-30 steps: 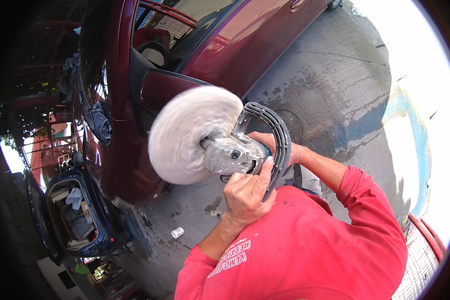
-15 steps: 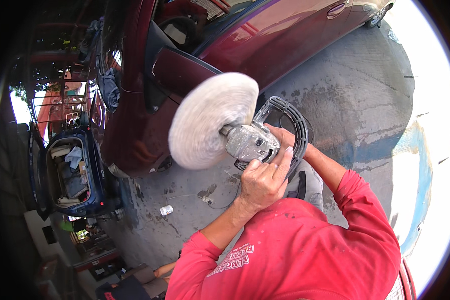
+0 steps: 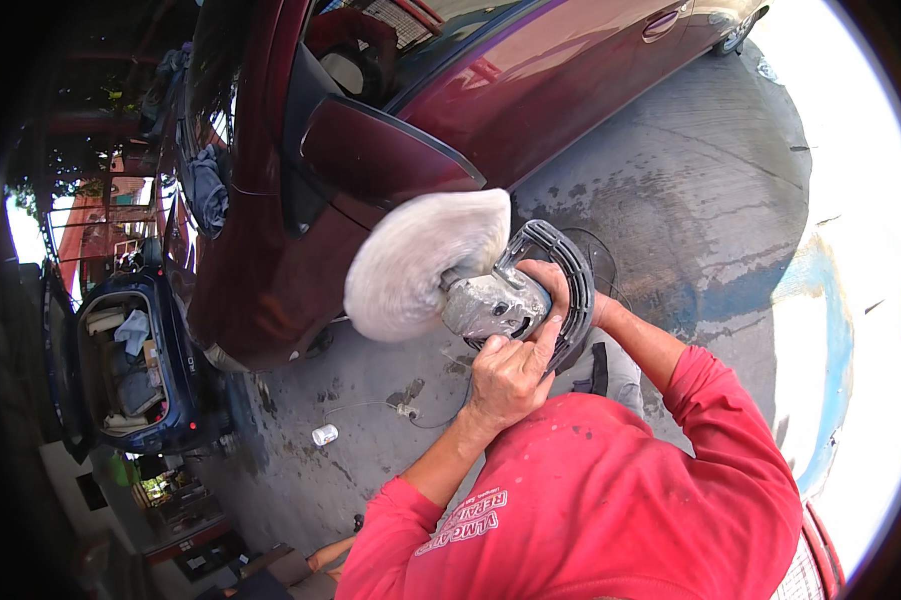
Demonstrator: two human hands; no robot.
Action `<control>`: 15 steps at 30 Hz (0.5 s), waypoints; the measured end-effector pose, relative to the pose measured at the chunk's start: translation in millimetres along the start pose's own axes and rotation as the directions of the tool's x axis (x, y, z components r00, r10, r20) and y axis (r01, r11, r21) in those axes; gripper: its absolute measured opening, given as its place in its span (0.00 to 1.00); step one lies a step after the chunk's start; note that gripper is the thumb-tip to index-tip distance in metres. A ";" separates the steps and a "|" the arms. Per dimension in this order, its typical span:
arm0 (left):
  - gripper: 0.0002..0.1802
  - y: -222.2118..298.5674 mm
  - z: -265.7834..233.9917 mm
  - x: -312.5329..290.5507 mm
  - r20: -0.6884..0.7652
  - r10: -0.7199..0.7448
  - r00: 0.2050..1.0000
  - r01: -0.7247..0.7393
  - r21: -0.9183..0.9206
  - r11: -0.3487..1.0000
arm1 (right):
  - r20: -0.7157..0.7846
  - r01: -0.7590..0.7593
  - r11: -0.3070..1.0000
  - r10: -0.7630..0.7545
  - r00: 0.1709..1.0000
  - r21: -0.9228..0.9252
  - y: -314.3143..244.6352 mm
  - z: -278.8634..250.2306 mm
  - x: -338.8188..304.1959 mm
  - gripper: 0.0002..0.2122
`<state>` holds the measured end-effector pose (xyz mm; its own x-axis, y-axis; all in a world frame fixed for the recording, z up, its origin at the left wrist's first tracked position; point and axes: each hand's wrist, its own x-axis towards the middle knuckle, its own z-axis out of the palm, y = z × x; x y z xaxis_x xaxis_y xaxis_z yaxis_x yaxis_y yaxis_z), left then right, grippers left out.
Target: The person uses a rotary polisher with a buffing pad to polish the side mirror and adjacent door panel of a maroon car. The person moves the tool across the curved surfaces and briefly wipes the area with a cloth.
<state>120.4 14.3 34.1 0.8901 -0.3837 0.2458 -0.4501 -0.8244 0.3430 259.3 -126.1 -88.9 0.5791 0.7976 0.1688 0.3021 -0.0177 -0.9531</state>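
Observation:
Both my hands are closed on a polisher [image 3: 494, 305] with a worn, paint-stained grey head and a black loop handle [image 3: 582, 275]. My right hand [image 3: 560, 285] wraps round its body inside the loop. My left hand [image 3: 510, 378] grips its near side, the index finger stretched along it. A round white buffing pad [image 3: 420, 265] on the polisher's front is smeared by spinning. The pad's upper edge overlaps the lower edge of a maroon car's side mirror [image 3: 380, 155]; whether they touch I cannot tell.
The maroon car's door [image 3: 560, 80] stretches away to the upper right. A cord with a connector [image 3: 405, 410] and a white can [image 3: 324, 435] lie on the concrete floor [image 3: 690, 190]. At left stands a blue car [image 3: 175, 370], its rear open. Another person's arm [image 3: 330, 552] shows at the bottom.
The polisher sits a little lower in the picture, its pad showing narrower and more tilted. The mirror appears lower and nearer the pad. Both hands keep their hold.

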 end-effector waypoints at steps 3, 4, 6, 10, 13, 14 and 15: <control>0.42 -5.6 5.0 -13.8 0.003 -0.112 0.994 0.111 -0.088 0.990 | -0.144 0.041 0.973 -0.075 0.987 -0.227 6.2 14.1 -7.9 0.45; 0.37 -5.2 2.2 -19.1 -0.044 -0.186 0.981 0.178 -0.147 0.973 | -0.154 -0.015 0.942 -0.039 0.987 -0.335 4.4 21.7 -6.2 0.44; 0.28 -16.7 -24.6 -33.1 -0.093 -0.346 0.934 0.312 -0.264 0.913 | -0.210 0.067 0.899 -0.172 0.963 -0.432 -12.5 43.6 19.9 0.37; 0.19 -39.2 -51.8 -26.5 -0.183 -0.514 0.838 0.425 -0.375 0.824 | -0.296 -0.078 0.864 -0.084 0.952 -0.497 -43.9 66.8 59.9 0.36; 0.19 -72.0 -76.9 -21.2 -0.270 -0.544 0.795 0.436 -0.369 0.821 | -0.327 -0.139 0.844 -0.046 0.944 -0.519 -65.9 80.6 88.3 0.36; 0.20 -84.8 -87.8 -22.8 -0.276 -0.560 0.781 0.451 -0.370 0.812 | -0.309 -0.227 0.834 0.072 0.948 -0.503 -72.5 85.9 97.1 0.35; 0.20 -98.1 -98.2 -23.5 -0.307 -0.554 0.774 0.440 -0.369 0.819 | -0.336 -0.241 0.828 0.068 0.939 -0.507 -78.1 92.8 108.4 0.36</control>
<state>136.6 145.1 83.8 0.9165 0.2876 0.2781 -0.0028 -0.6905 0.7234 228.2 17.7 -19.4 0.8192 0.5451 0.1783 0.4940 -0.5127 -0.7022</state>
